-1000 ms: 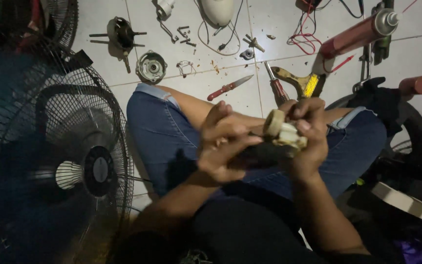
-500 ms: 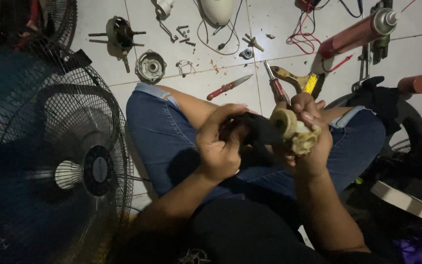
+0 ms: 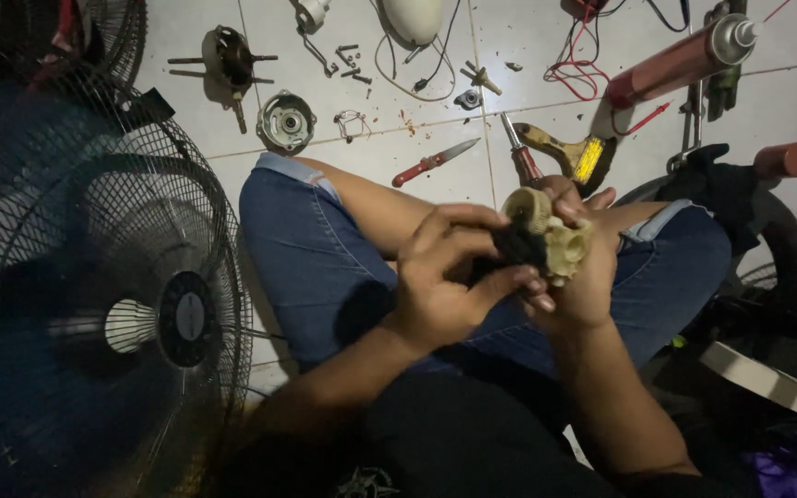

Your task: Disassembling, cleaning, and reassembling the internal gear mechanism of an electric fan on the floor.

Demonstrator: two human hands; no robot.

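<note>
Both hands have drawn closer since before; left hand (image 3: 449, 286) and right hand (image 3: 578, 277) clench a cream-and-black fan gearbox (image 3: 546, 238) together above the lap, near the red-handled knife (image 3: 434, 162).

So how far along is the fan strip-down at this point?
Done, by the look of it: a rotor, round bearing cap and loose screws already lie out on the tiled floor. In hand: both hands, left and right, grip a cream and black gear part over the lap. Left, probably: reassembly, since the parts are spread out, with the knife and screwdriver idle.
</note>
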